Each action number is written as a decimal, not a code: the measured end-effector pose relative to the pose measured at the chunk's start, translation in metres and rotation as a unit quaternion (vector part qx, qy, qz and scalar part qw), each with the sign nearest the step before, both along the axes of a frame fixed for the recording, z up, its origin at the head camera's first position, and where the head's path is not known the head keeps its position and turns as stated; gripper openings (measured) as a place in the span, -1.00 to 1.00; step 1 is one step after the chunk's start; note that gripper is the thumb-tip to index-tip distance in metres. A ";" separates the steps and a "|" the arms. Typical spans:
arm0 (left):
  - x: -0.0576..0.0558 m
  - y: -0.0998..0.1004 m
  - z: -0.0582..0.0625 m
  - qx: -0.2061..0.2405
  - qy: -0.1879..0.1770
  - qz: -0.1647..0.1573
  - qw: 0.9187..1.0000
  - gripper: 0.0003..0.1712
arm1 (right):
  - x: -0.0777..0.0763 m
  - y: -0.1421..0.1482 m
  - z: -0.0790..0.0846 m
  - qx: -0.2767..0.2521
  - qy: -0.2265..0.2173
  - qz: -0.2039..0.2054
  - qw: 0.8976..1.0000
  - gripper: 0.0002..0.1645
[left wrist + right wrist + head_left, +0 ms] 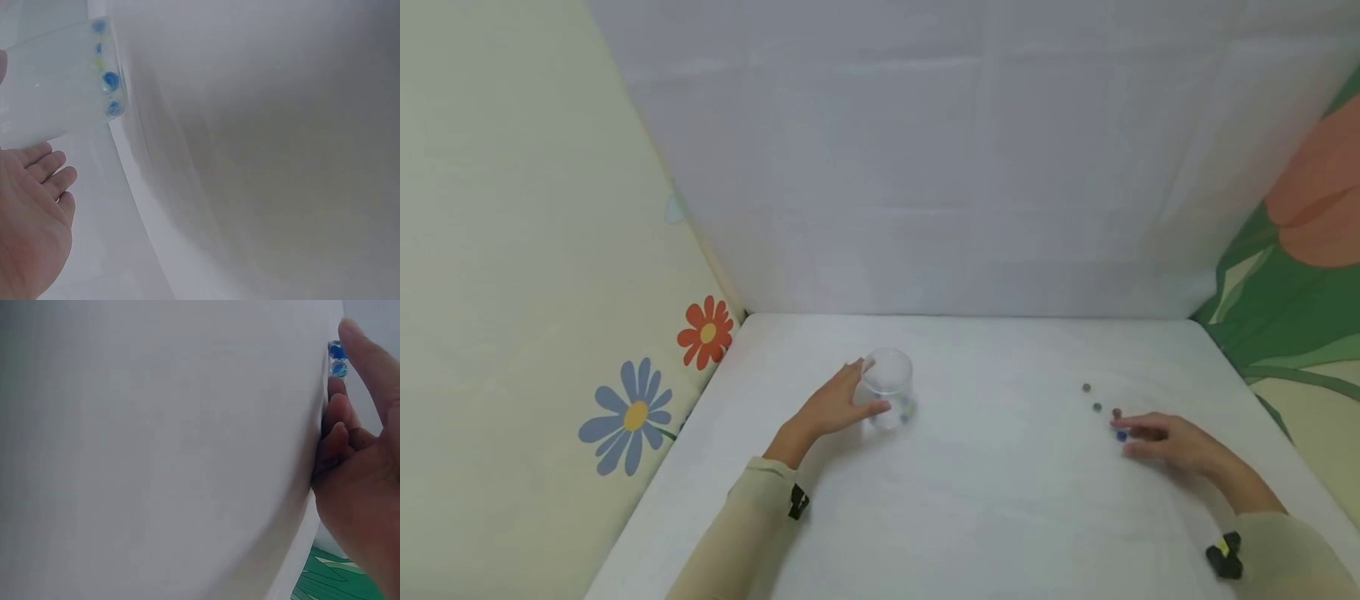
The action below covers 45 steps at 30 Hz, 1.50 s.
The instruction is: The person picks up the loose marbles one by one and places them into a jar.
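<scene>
A clear cup stands upright on the white table, left of the middle. My left hand holds it from the left, with the thumb across its near side and the fingers behind it. Several blue and yellowish glass marbles lie at the cup's bottom. To the right, my right hand is low over the table, thumb and forefinger apart around a dark blue marble. A reddish-brown marble lies right at the forefinger's tip. In the right wrist view, two blue marbles show near the thumb tip.
A greenish marble and a brownish marble lie on the white table beyond my right hand. White cloth hangs along the table's back edge. Flower-patterned hangings flank both sides.
</scene>
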<state>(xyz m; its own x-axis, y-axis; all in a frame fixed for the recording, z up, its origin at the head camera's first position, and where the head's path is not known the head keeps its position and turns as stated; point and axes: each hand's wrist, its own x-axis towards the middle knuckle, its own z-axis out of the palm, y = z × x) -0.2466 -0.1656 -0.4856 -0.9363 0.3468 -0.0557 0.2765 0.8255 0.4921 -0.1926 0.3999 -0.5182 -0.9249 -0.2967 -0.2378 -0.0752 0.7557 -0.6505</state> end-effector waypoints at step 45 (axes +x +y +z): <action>0.002 0.002 0.003 -0.007 -0.006 0.001 1.000 0.18 | 0.003 -0.026 0.026 0.022 0.058 -0.022 0.998 -0.60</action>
